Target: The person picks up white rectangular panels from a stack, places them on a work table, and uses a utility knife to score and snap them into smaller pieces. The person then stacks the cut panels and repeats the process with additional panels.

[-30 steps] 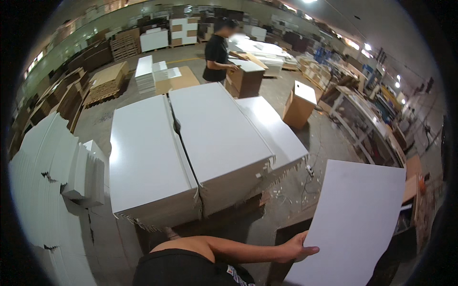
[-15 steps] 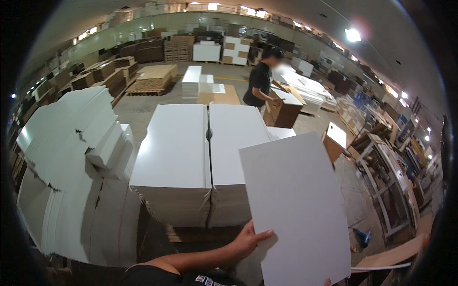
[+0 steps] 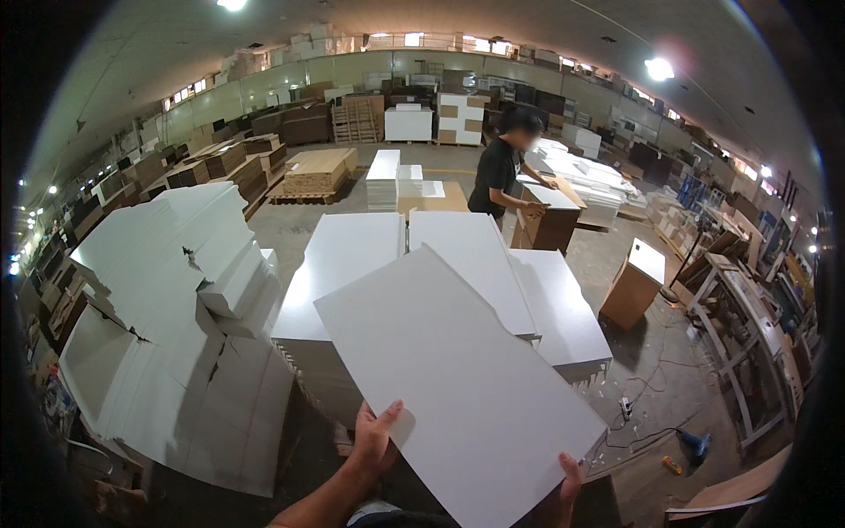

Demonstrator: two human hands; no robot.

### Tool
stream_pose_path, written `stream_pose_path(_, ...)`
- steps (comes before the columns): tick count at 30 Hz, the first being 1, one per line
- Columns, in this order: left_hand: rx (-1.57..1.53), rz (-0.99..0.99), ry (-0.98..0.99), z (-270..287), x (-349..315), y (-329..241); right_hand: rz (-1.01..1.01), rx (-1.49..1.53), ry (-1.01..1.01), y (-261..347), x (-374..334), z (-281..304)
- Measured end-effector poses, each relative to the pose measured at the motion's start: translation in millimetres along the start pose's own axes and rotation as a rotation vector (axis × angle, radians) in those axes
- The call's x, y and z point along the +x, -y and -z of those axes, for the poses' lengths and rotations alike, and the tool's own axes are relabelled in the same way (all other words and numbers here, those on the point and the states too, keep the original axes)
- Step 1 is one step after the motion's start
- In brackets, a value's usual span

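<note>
A flat white rectangular panel (image 3: 458,378) is held up in front of me, tilted with its far corner pointing away. My left hand (image 3: 374,437) grips its left edge, thumb on the upper face and fingers underneath. At the lower right edge my right hand (image 3: 569,480) holds it too; its thumb and fingertips show, the rest lies partly behind the board. Behind the panel stand stacks of similar white boards, a left stack (image 3: 352,242) and a middle stack (image 3: 466,233), partly covered by the panel. A lower white stack (image 3: 559,304) sits to their right.
At left leans a large pile of white sheets (image 3: 167,352) with ragged edges. A co-worker (image 3: 502,172) stands beyond the stacks at a brown cabinet (image 3: 550,220). Another brown box (image 3: 634,282), a blue power tool (image 3: 695,443) with a cable and a metal frame (image 3: 739,352) are at right.
The panel has swung left and turned, now covering part of the stacks. Both hands moved with it, and more of my right hand shows. The view has shifted, revealing the right stack.
</note>
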State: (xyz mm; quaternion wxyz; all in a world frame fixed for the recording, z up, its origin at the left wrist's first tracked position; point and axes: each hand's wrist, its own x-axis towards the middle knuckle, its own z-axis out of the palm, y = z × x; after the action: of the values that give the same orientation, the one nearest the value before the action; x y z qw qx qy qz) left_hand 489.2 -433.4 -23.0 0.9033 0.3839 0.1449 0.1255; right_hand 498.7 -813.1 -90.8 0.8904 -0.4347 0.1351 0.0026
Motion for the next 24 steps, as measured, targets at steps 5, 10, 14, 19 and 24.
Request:
stream_pose_path(5,0.026,-0.079,0.001,34.2,33.0,-57.0,0.124,-0.099,0.170,-26.4,-4.1,-83.2)
stream_pose_path(10,0.081,-0.100,-0.023,67.4,97.1,-122.7,0.453,-0.390,0.355,-80.4,-3.3,-168.8)
stream_pose_path(14,0.231,-0.147,0.032,90.0,121.3,-153.6,0.011,-0.007,0.215,-127.1,-3.8,-235.1)
stream_pose_path(19,0.230,-0.099,0.183,123.6,113.6,-187.4,-0.015,0.139,0.308,-166.2,-1.5,-309.3)
stream_pose_path(24,0.141,-0.016,0.351,160.6,108.6,-223.2,-0.017,0.071,0.203,-215.3,15.1,-359.9)
